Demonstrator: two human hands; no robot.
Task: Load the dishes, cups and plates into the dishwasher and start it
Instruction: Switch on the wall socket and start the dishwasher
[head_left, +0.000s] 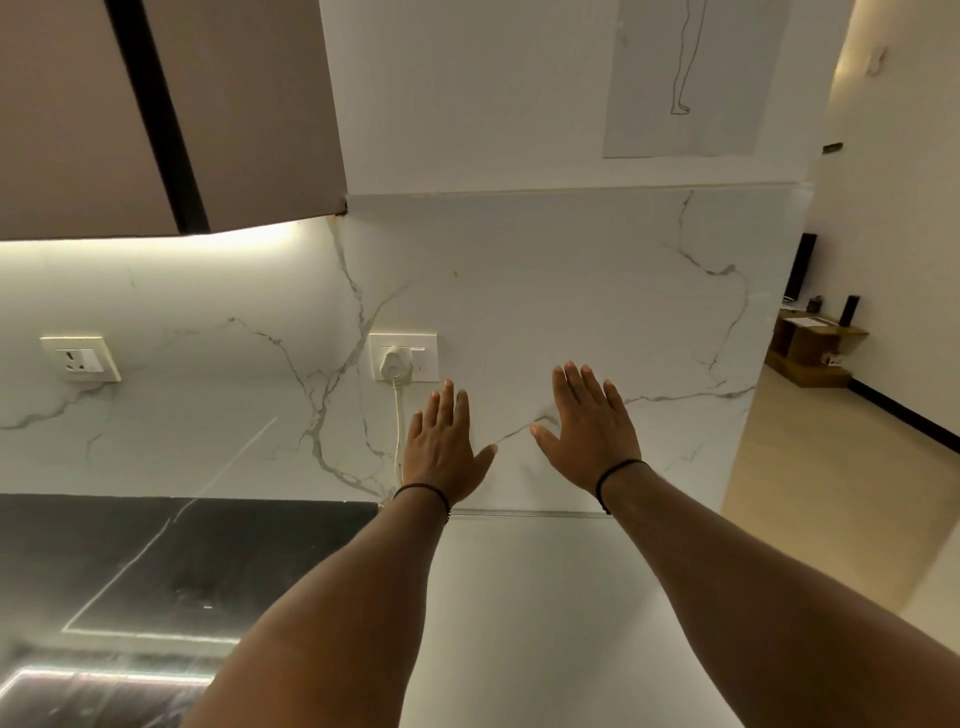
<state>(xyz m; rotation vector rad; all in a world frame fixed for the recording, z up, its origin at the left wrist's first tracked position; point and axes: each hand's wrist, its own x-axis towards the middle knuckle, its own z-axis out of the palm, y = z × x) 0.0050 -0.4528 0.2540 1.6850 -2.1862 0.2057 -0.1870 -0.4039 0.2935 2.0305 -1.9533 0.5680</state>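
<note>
No dishes, cups, plates or dishwasher showed in the head view. The left hand (441, 447) and right hand (589, 431) were stretched forward, fingers straight and spread, holding nothing, before the marble wall (571, 291). At ten o'clock from the left hand, a white plug (397, 364) sat in a socket (403, 357).

A strip light is glowing under the brown cabinet (156, 104), washing the marble wall (571, 291); a white plug (397, 364) is sitting in its socket.
</note>
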